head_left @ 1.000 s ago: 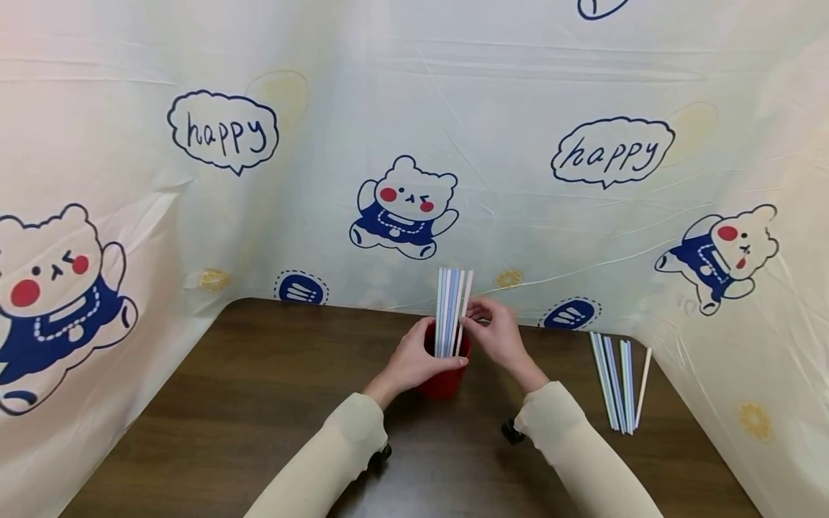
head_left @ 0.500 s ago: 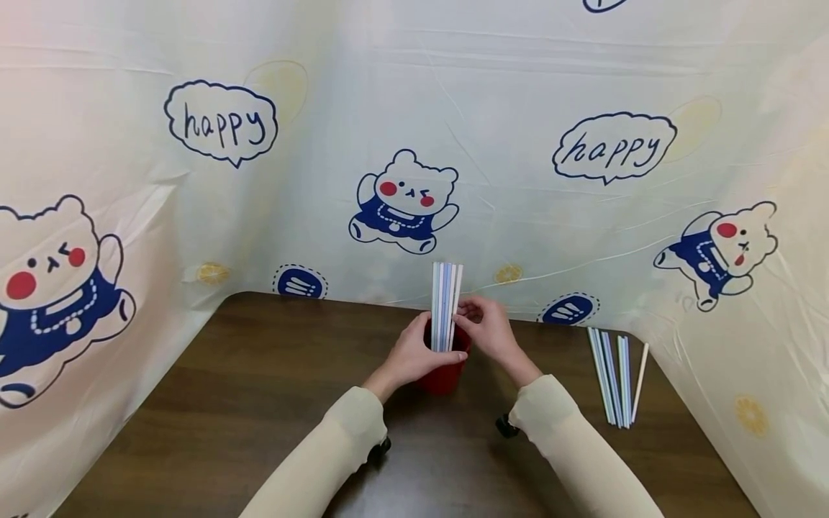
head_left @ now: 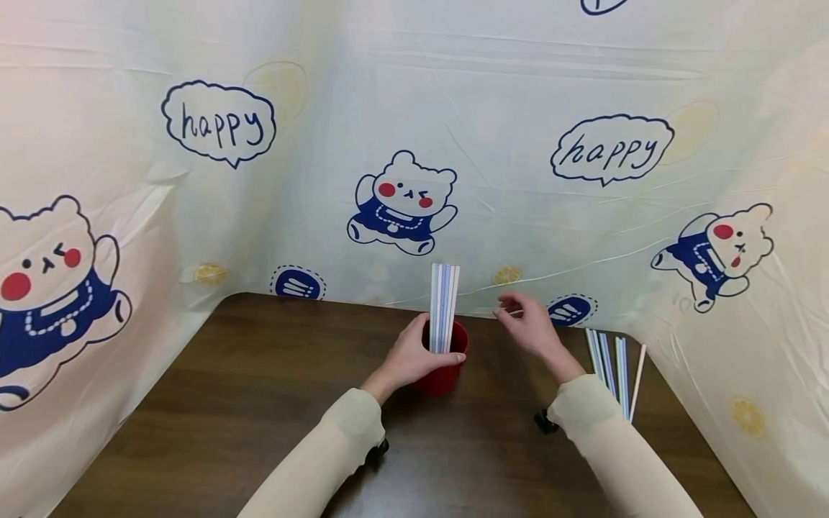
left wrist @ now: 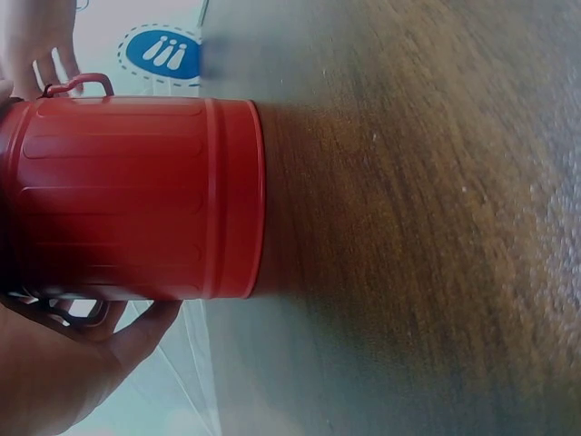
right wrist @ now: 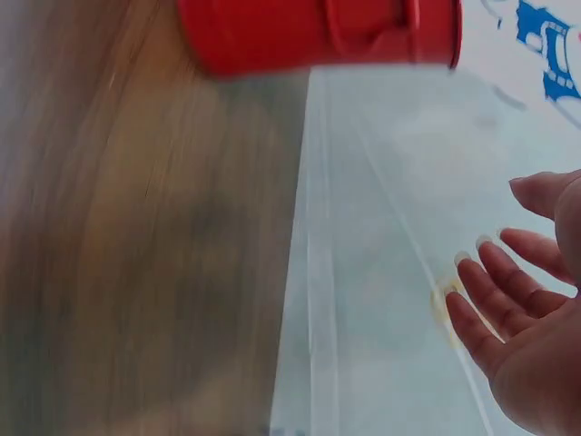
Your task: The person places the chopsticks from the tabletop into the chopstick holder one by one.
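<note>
A small red metal bucket (head_left: 440, 378) with ribbed sides and side handles stands upright on the table. Thin straws (head_left: 443, 309) in white, pale blue and lilac rise from it in a tight bunch. My left hand (head_left: 411, 356) grips the bucket near its rim, thumb across the near side; in the left wrist view the fingers wrap its wall (left wrist: 136, 200). Off to the right of the bucket is my right hand (head_left: 527, 324), raised over the table's back edge. Its spread, lightly bent fingers (right wrist: 495, 291) hold nothing in the right wrist view.
More straws (head_left: 605, 360) lie side by side at the table's right, partly covered by the right sleeve, with a cream one (head_left: 637, 381) a little apart. A printed curtain (head_left: 505, 144) hangs around the back and sides of the brown wooden table (head_left: 259, 403).
My right hand has left the bunched straws and moved right, away from the bucket. The left hand keeps its grip on the bucket.
</note>
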{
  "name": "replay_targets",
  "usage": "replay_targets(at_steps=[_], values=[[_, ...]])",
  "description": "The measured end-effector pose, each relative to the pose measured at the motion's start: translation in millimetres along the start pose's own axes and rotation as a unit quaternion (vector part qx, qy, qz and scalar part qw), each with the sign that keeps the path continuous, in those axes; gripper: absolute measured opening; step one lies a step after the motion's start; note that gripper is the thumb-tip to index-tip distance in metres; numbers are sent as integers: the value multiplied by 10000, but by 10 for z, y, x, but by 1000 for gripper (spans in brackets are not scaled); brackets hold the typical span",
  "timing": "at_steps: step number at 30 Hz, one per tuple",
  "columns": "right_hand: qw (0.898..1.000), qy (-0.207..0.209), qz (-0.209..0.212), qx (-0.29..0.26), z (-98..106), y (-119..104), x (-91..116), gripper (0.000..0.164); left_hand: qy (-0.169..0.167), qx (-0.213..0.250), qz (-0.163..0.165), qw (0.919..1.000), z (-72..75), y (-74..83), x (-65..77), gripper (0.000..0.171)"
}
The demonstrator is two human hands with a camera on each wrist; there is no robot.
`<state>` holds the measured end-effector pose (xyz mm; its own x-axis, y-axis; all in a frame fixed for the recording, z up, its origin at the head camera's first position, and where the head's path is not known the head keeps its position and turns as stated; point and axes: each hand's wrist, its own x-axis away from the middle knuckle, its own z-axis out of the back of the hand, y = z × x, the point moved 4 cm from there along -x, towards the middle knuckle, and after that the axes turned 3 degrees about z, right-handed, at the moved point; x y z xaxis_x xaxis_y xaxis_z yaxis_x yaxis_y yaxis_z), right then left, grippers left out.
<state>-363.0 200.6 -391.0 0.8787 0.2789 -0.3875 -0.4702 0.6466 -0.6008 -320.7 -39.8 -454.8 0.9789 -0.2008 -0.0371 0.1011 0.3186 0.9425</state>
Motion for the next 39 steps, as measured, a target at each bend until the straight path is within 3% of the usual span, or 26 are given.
replay_targets(at_steps=[6, 17, 25, 39], values=[[9949, -70, -118, 1000, 205, 273, 58, 36, 50, -19, 4, 10000, 11, -20, 5, 86], [9681, -476, -946, 2273, 507, 990, 324, 47, 13, -37, 27, 10000, -20, -36, 11, 88], [9545, -722, -1435, 2514, 671, 1365, 546, 43, 31, -64, -43, 10000, -5, -16, 8, 85], [9451, -1048, -1930, 2420, 781, 1654, 748, 12, 52, -132, -49, 9999, 1, -28, -2, 87]])
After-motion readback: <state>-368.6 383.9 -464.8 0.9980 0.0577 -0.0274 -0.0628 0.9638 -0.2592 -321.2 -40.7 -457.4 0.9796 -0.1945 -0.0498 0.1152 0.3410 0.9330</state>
